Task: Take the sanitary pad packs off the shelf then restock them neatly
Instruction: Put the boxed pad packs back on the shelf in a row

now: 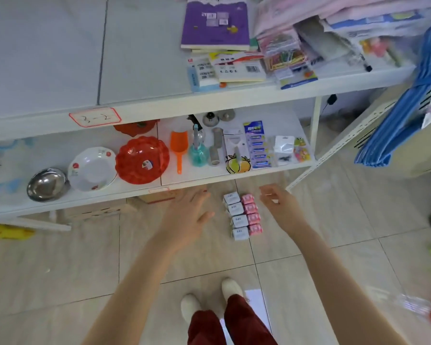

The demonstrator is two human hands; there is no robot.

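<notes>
Several sanitary pad packs lie on the tiled floor in two neat columns, white packs (237,215) on the left and pink packs (251,214) on the right. They sit just in front of the white shelf (184,181). My left hand (188,215) hangs above the floor to the left of the packs, fingers spread and holding nothing. My right hand (278,204) hovers to the right of the packs, fingers loosely bent and empty. Neither hand touches a pack.
The lower shelf board carries a steel bowl (46,184), a white plate (92,169), a red dish (142,159), an orange scoop (179,148) and a battery card (258,145). Books (215,23) and stationery fill the upper board. A blue bundle (403,108) hangs at right. A white paper (256,302) lies by my feet.
</notes>
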